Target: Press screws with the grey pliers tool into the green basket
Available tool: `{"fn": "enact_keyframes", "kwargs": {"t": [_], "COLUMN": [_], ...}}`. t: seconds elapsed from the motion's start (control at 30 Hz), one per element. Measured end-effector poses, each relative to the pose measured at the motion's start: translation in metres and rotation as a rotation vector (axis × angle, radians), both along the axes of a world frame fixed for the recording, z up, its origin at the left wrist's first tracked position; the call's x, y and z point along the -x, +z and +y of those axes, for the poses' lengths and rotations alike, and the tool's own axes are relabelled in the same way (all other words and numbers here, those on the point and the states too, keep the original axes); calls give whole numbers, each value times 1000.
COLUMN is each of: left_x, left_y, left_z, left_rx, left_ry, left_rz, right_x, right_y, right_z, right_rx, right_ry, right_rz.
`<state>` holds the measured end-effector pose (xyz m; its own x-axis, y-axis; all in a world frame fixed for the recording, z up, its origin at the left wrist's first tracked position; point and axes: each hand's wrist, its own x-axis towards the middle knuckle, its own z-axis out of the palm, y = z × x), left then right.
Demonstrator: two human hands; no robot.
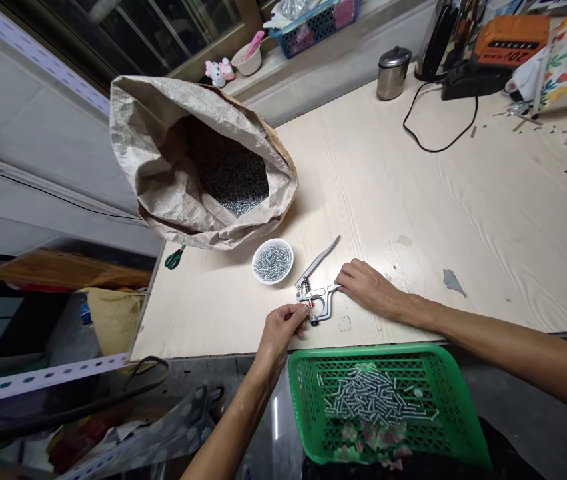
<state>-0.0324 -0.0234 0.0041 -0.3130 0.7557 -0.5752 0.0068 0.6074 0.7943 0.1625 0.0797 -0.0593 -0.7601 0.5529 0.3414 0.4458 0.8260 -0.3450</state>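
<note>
Silver snap-fastener pliers (324, 293) lie on the table near its front edge, with a spring, a red tip at the jaw and the upper lever raised. My right hand (366, 287) is closed on the end of their lower handle. My left hand (283, 330) pinches its thumb and fingers together right at the jaw; whatever is between them is too small to make out. Behind the pliers a white bowl (273, 261) holds many small silver spring-like pieces. More such pieces (370, 397) lie in a green basket (463, 400) below the table edge.
A large woven sack (148, 153) of dark metal pieces stands open at the back left. Green-handled scissors (174, 258) lie by the left edge. A metal canister (394, 73), a black cable (436, 150) and an orange box (510, 41) are at the back right.
</note>
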Motion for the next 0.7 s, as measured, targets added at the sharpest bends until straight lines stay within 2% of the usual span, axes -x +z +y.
{"fn": "enact_keyframes", "kwargs": {"t": [0.13,0.27,0.53,0.7], "left_x": [-1,-2,-1,-3], "left_y": [-4,-2,4,10], "left_z": [-1,-1,5,11], "left_rx": [40,71,164,191], "left_ry": [14,27,23,-30], "left_rz": [15,1,0,38], "right_x": [-3,-4,-4,-6], "right_y": [1,5,10,13], "right_z": [-3,-5,-5,-5], "right_rx": [-89,-158,-75,-97], "right_ry": [19,18,12,21], "right_rz": [0,-8,-57,-81]}}
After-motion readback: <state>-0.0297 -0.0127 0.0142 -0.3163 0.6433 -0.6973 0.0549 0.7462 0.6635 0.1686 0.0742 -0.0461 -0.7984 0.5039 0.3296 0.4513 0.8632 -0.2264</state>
